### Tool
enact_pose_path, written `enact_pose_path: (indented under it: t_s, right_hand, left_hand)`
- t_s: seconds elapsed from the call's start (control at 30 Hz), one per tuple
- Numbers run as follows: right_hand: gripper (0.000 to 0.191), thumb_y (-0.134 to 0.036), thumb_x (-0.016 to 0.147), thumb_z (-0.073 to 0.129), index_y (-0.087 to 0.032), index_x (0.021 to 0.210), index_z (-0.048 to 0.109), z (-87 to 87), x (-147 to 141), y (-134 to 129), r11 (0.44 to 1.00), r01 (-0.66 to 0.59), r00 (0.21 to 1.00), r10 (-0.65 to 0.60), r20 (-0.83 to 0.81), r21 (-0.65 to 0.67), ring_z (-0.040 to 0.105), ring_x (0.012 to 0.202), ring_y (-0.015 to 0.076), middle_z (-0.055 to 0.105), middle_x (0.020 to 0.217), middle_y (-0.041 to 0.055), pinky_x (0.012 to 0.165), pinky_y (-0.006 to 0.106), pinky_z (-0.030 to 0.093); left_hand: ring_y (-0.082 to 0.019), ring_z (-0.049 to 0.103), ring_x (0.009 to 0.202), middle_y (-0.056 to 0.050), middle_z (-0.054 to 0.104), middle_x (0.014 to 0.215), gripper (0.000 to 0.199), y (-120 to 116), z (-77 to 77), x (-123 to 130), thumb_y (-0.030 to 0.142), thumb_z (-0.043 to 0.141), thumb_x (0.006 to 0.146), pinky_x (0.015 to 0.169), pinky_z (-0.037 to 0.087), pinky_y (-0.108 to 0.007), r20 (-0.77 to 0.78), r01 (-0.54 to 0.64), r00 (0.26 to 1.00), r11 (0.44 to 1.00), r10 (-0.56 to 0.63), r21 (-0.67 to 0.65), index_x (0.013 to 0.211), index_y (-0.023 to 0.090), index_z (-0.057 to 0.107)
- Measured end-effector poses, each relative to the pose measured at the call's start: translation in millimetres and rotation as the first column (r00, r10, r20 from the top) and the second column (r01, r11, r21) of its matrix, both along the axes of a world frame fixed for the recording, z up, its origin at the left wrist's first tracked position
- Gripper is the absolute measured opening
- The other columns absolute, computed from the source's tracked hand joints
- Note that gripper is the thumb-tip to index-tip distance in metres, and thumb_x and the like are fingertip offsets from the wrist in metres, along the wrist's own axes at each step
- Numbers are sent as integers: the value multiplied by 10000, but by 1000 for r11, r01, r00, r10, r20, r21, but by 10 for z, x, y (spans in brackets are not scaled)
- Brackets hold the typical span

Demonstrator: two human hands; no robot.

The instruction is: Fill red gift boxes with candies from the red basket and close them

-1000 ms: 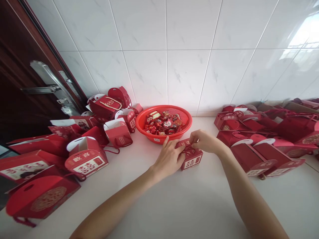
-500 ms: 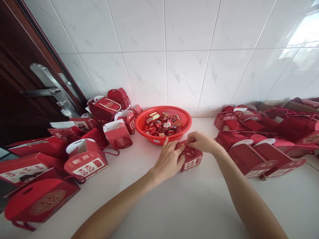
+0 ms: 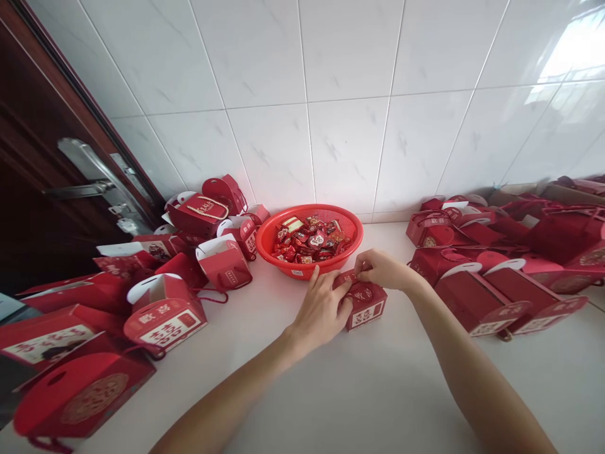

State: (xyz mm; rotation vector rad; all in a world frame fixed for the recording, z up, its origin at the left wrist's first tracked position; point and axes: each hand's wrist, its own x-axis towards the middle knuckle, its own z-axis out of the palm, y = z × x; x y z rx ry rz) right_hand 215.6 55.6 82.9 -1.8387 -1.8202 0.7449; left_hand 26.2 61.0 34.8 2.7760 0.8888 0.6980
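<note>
A small red candy box (image 3: 368,310) with a white label stands on the white surface, its top folded over. My left hand (image 3: 322,307) is curled around the box's left side, thumb at the near face and fingers at the top. At the box's top right edge, my right hand (image 3: 384,270) pinches its closure; whether the fingertips hold the flap or the cord is hidden. Just behind the hands sits a red plastic basket (image 3: 309,270), holding many wrapped candies (image 3: 316,241).
On the left stand several red boxes (image 3: 165,321), many with tops raised. More red boxes (image 3: 477,299) crowd the right side. White wall tiles (image 3: 350,151) rise behind the surface. A dark door with a metal handle (image 3: 101,187) is at far left.
Both hands stay on the candy box in nearly the same pose. The view has tilted slightly, shifting the surroundings a little.
</note>
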Motion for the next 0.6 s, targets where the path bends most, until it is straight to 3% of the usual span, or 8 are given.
enact_pose_path:
  t_s: [0.3, 0.6]
  right_hand:
    - [202, -15, 692, 600, -192, 605, 558, -23, -4, -8, 1000, -19, 996, 17, 86, 12, 550, 675, 152, 627, 694, 16, 585, 238, 389]
    - [265, 9, 716, 568, -205, 578, 496, 18, -25, -40, 999, -45, 992, 46, 117, -11, 564, 638, 154, 602, 603, -3, 607, 257, 388]
  left_hand:
    - [-274, 576, 1264, -117, 658, 1247, 336, -7, 9, 1, 146, 472, 928, 1224, 216, -649, 7, 12, 1000, 1000, -12, 4, 1189, 187, 679]
    - [-270, 552, 1296, -120, 662, 1245, 331, -6, -7, 5, 141, 459, 928, 1224, 223, -639, -9, 12, 1000, 1000, -12, 20, 1175, 185, 675]
